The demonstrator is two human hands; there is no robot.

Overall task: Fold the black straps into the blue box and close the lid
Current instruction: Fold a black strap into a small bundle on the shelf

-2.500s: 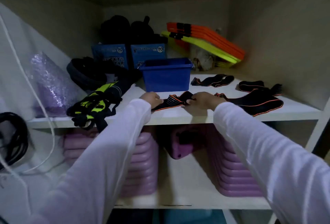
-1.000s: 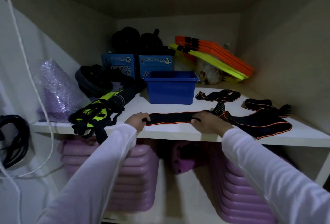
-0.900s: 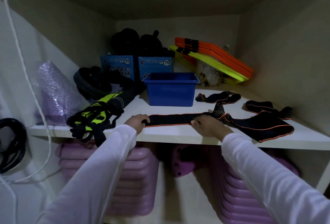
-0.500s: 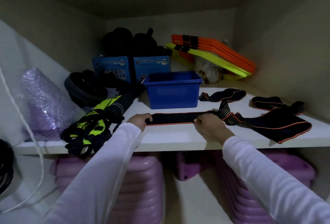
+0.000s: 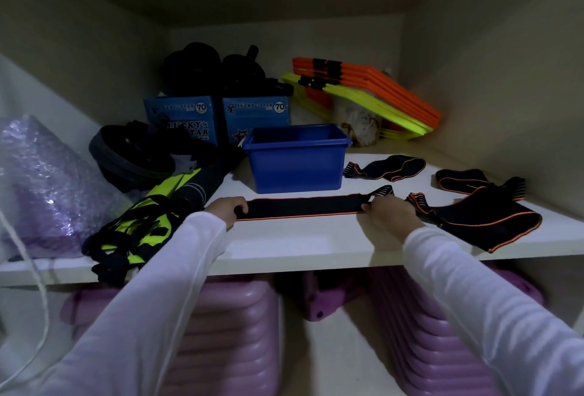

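Observation:
A black strap with orange edging (image 5: 300, 207) lies stretched flat along the white shelf (image 5: 294, 244), just in front of the open blue box (image 5: 295, 160). My left hand (image 5: 226, 207) pinches its left end and my right hand (image 5: 387, 214) holds its right end near the striped tab. Three more black straps lie to the right: a folded one (image 5: 388, 168) beside the box, a small one (image 5: 464, 179) farther right, and a wide one (image 5: 483, 218) near the shelf edge. No lid is in view.
Neon-yellow and black gear (image 5: 139, 225) sits left of my left arm. A purple bag (image 5: 41, 187), black round items (image 5: 132, 155), two blue cartons (image 5: 218, 117) and orange-yellow boards (image 5: 363, 92) fill the back. Purple bins (image 5: 227, 332) stand on the shelf below.
The bunched strap has been pulled out straight between my two hands, which moved apart. Over the last second the hands stay at its ends while the view shifts slightly.

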